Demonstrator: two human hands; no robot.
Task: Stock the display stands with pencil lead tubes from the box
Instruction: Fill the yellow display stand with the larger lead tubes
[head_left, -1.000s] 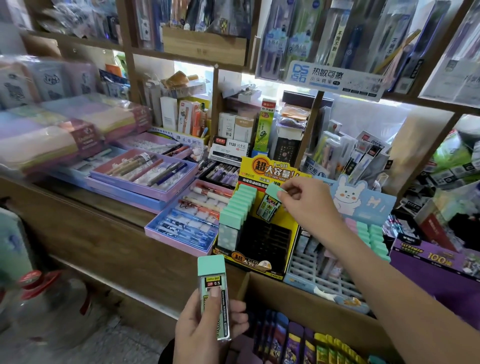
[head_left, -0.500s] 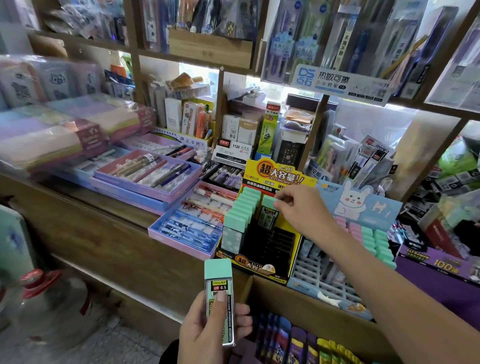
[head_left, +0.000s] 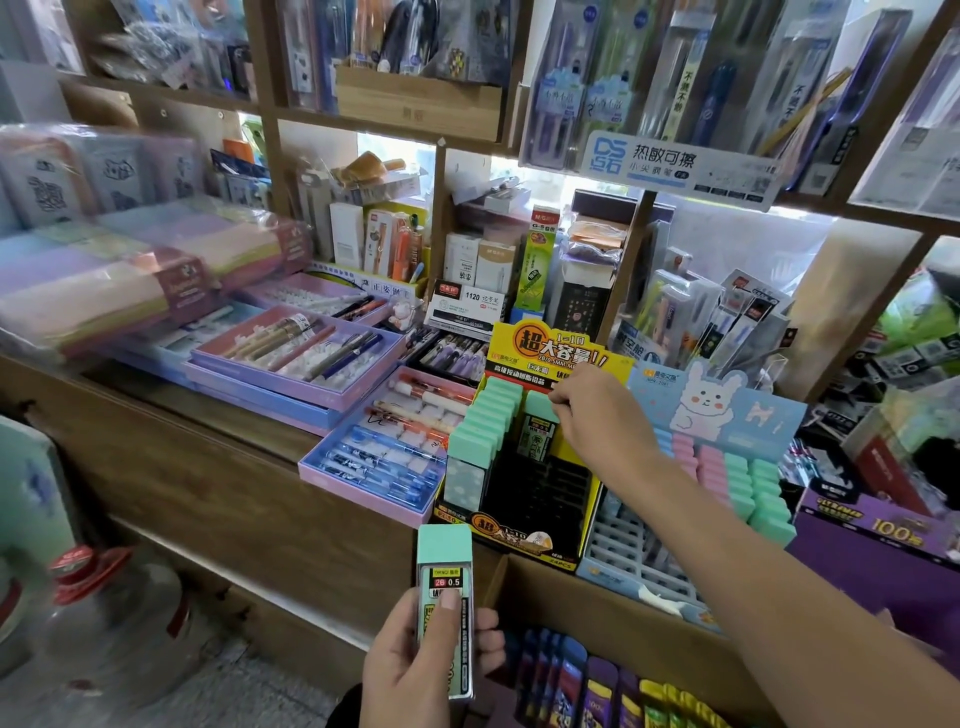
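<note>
Right hand (head_left: 597, 415) pinches the mint cap of 1 lead tube (head_left: 539, 434), seated upright in the yellow display stand (head_left: 524, 540), at 3 o'clock of the filled mint column (head_left: 485, 426). Left hand (head_left: 421, 670), at 6 o'clock of the stand, grips a second tube (head_left: 445, 587) upright.

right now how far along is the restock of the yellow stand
Done: the left column of the yellow stand is full of mint tubes. In hand: the right hand is setting a tube into the top of the second column; the left hand holds the next tube. Left: the black slots below and to the right are empty.
</note>
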